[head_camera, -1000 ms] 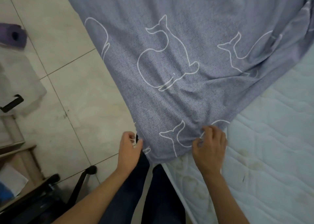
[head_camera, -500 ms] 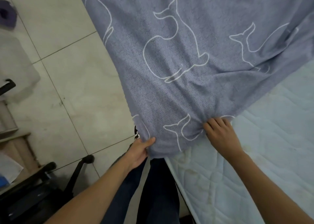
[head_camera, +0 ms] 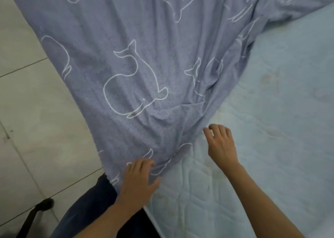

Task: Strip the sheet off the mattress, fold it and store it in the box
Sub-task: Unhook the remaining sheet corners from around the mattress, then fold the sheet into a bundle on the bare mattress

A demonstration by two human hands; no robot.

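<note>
Both grips on the sheet have released: left hand rests flat on its edge, right hand relaxed over bared mattress, likely regripping.

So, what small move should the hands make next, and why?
Probably grip the near edge of the sheet with both hands and peel it toward the far side. The left hand lies flat on the sheet, the right hand is open beside its edge, gripping nothing, and much of the mattress is covered.
</note>
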